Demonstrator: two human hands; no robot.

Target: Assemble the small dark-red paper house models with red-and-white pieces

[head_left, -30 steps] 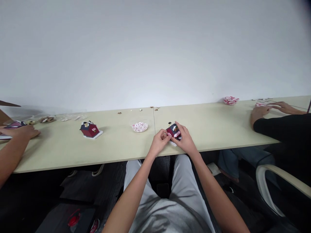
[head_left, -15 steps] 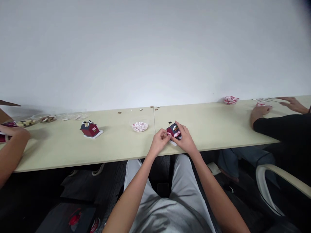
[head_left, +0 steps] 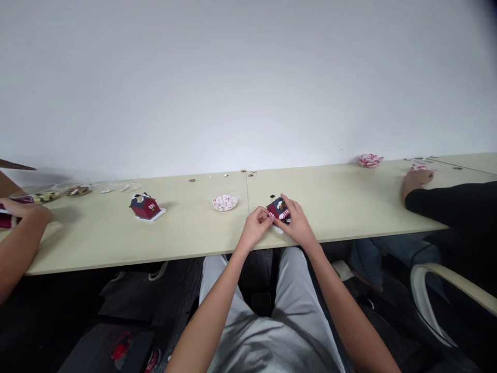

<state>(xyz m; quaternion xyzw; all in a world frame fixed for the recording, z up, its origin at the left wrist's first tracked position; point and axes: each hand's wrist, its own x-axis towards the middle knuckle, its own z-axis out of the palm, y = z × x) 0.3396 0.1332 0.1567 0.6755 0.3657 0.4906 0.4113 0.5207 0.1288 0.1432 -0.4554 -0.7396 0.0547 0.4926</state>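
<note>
A small toy house point(head_left: 274, 206) with dark red walls, a dark roof and red-and-white striped trim stands on a white base at the table's front edge. My left hand point(head_left: 255, 226) is closed, its thumb and fingertips pinched at the house's left front corner by the striped trim. Around the right side curves my right hand point(head_left: 297, 223), its index finger on the roof and its thumb at the front. My fingers cover parts of the walls and base. Just left of them sits a clear bowl of small white-and-red pieces point(head_left: 224, 202).
Another toy house point(head_left: 146, 207) stands to the left on the pale table point(head_left: 186, 228). Clear trays of small parts point(head_left: 77, 191) line the back left. Small loose pieces lie along the wall. A bowl of striped pieces point(head_left: 370, 160) is at right. Co-workers' arms reach in from both sides.
My hands stay at the toy house with almost no shift. At the right, the co-worker's farther hand has gone out of view. The left co-worker's hand has moved slightly right.
</note>
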